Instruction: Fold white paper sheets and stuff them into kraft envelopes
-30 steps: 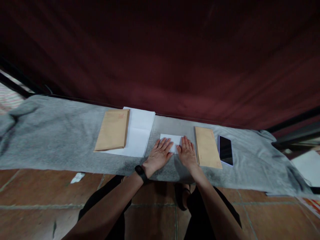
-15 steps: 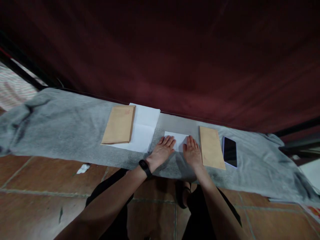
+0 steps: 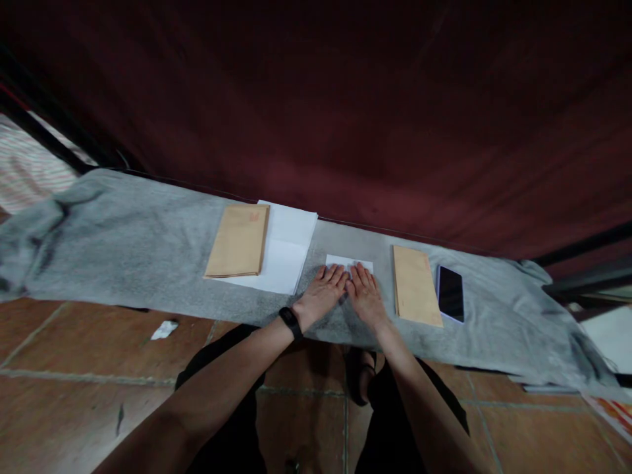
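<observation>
Grey cloth (image 3: pixel 148 243) fronts dark-red curtain (image 3: pixel 316 131); tiled floor (image 3: pixel 89 349) below. Left hand (image 3: pixel 322 294), right hand (image 3: pixel 366 297) lie on white paper (image 3: pixel 338 260), fingers outstretched, loose.

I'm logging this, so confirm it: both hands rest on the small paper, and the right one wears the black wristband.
Not quite: in the head view, the left hand wears the black wristband, not the right hand. Both do rest on the small paper.

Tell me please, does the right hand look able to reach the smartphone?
Probably yes. The right hand lies on the small white paper, and between this hand and the smartphone there is only a brown envelope, lying flat on the grey cloth, so the hand could likely pass over it.
</observation>
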A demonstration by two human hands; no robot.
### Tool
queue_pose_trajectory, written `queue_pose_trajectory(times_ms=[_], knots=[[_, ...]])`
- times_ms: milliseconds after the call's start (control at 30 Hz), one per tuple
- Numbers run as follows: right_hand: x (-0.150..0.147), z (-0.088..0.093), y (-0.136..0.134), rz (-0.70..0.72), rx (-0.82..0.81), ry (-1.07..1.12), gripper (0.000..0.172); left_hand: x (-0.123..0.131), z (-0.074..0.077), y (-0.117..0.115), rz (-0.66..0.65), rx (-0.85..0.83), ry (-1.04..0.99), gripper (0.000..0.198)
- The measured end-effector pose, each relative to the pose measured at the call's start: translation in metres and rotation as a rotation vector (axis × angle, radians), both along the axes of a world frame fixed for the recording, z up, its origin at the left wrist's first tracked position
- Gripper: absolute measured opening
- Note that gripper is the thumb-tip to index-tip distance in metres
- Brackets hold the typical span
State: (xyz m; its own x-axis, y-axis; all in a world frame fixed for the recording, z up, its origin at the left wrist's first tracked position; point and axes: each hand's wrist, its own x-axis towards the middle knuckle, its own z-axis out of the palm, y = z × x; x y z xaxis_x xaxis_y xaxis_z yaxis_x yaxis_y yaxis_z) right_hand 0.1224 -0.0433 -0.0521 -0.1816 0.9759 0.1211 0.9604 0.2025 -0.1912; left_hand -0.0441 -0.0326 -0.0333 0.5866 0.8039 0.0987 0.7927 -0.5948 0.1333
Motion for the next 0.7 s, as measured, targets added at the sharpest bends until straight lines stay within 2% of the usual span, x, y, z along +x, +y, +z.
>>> queue_pose_trajectory(times_ms=[167, 333, 400, 467, 600, 700], knots=[[-0.006, -0.009, -0.004, -0.036, 0.038, -0.032, 0.056, -0.003, -0.006, -0.001, -0.004, 0.013, -0.056, 0.052], [-0.007, -0.013, -0.005, -0.104, 0.076, -0.051, 0.057, -0.007, -0.009, -0.007, 0.185, 0.035, -0.163, 0.054], [-0.008, -0.013, -0.005, -0.107, 0.076, -0.057, 0.057, -0.009, -0.010, -0.007, 0.219, 0.028, -0.218, 0.053], [-0.009, -0.011, -0.005, -0.120, 0.063, -0.065, 0.056, -0.010, -0.011, -0.004, 0.223, -0.015, -0.309, 0.050], [-0.013, -0.003, -0.005, -0.133, 0.025, -0.087, 0.056, -0.012, -0.013, 0.011, 0.287, -0.214, -0.643, 0.049], [-0.017, 0.004, -0.006, -0.137, 0.009, -0.100, 0.056, -0.015, -0.014, 0.019, 0.320, -0.265, -0.773, 0.049]])
